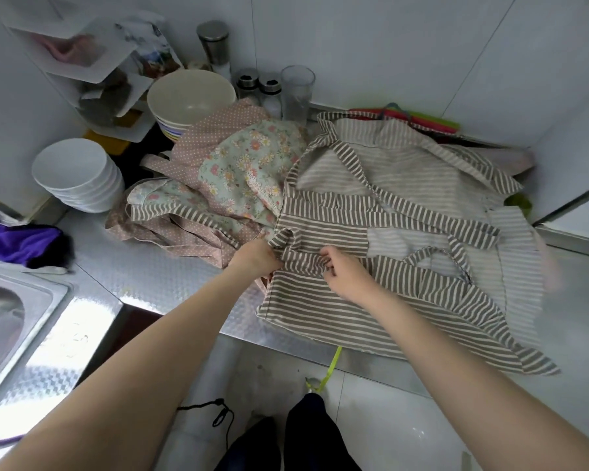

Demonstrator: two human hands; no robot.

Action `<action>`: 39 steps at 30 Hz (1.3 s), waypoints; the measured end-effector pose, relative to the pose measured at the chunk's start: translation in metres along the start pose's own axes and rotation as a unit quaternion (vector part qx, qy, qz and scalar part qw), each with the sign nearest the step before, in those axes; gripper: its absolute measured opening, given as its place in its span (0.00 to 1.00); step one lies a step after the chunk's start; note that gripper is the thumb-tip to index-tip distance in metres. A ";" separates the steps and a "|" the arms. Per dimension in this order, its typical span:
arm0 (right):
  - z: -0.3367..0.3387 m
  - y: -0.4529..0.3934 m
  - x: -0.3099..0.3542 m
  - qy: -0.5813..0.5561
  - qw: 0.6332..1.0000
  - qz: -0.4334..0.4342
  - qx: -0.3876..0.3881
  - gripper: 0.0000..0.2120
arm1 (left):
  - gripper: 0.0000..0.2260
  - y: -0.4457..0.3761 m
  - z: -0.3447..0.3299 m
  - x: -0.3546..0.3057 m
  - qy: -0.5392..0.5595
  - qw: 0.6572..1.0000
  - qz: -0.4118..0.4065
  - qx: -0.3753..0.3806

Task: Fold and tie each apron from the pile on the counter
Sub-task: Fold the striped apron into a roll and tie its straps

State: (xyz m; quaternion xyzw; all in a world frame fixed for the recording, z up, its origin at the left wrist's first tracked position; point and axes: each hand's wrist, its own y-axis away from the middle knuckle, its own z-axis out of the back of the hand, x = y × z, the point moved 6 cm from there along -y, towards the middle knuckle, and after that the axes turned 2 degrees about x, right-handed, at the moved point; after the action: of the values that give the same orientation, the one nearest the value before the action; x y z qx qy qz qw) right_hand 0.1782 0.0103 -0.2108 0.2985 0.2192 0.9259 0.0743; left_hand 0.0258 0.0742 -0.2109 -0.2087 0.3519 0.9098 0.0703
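Nearest to the viewer, both arms reach forward over the front edge of the tabletop. The left hand and the right hand meet on the striped apron, which lies spread on the right half of the tabletop, its near corner hanging a little over the edge. The grip of the left hand is clamped on a striped tie strap where it loops at the left side of the apron; the grip of the right hand pinches a bunch of the same striped cloth just beside it.

I judge that the step in hand is the tying of this apron, or the gathering of its strap before tying; the folding seems only partly done, because much cloth is still spread to the right. The next move calls for keeping the strap tight and leading its free end round the bundle, without the loose loops on the right catching.

Farther left, the pile of aprons, floral and dotted, waits untouched. Beyond it stands a large cream bowl on a stack of bowls; nothing shows inside it. A stack of white bowls lies overturned at the left. The clear glass at the far wall looks empty. Two shakers hold something white.
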 end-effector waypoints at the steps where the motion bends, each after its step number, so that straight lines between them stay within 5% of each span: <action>1: 0.002 0.006 -0.001 0.003 1.000 0.012 0.000 0.23 | 0.11 0.000 0.001 -0.002 -0.030 1.000 0.005 0.005; 5: 0.040 0.026 -0.025 0.021 0.992 -0.007 -0.122 0.20 | 0.15 0.021 0.018 -0.030 -0.258 0.963 -0.007 -0.080; 8: 0.073 0.041 -0.064 0.071 0.970 -0.085 -0.214 0.14 | 0.14 0.040 0.012 -0.071 -0.339 0.921 -0.124 -0.144; 10: 0.088 0.055 -0.097 0.090 0.954 -0.181 -0.223 0.15 | 0.16 0.042 -0.010 -0.093 -0.324 0.923 -0.193 -0.079; 12: 0.090 0.069 -0.125 0.105 0.947 -0.254 -0.169 0.21 | 0.23 0.033 -0.031 -0.095 -0.339 0.927 -0.159 0.015; 14: 0.085 0.079 -0.142 0.124 0.947 -0.277 -0.104 0.26 | 0.27 0.024 -0.037 -0.090 -0.363 0.925 -0.109 0.030; 18: 0.083 0.093 -0.157 0.106 0.962 -0.242 -0.067 0.04 | 0.24 0.006 -0.041 -0.084 -0.380 0.916 -0.126 0.025; 21: 0.107 0.100 -0.161 -0.014 0.970 -0.179 -0.166 0.08 | 0.16 -0.006 -0.036 -0.079 -0.326 0.934 -0.138 0.043; 23: 0.127 0.101 -0.160 0.061 0.953 -0.174 -0.240 0.10 | 0.13 -0.013 -0.032 -0.080 -0.299 0.943 -0.145 0.028; 29: 0.102 0.068 -0.156 0.291 0.923 -0.242 -0.076 0.14 | 0.12 -0.022 -0.030 -0.084 -0.331 0.937 -0.100 0.058; 33: 0.136 0.045 -0.113 0.263 0.938 -0.111 -0.197 0.17 | 0.11 -0.026 -0.013 -0.108 -0.267 0.953 -0.063 0.127; 35: 0.160 0.029 -0.089 0.229 0.944 -0.043 -0.232 0.18 | 0.11 -0.031 0.007 -0.137 -0.257 0.956 -0.124 0.073; 39: 0.208 -0.024 -0.079 0.175 0.954 -0.044 -0.239 0.33 | 0.15 -0.039 0.048 -0.181 -0.247 0.932 -0.233 -0.123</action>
State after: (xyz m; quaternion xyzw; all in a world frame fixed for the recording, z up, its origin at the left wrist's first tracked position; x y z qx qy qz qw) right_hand 0.3641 0.0860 -0.1116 0.0956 0.0141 0.9847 0.1447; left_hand 0.1845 0.1394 -0.1249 -0.0603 0.1505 0.9267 0.3389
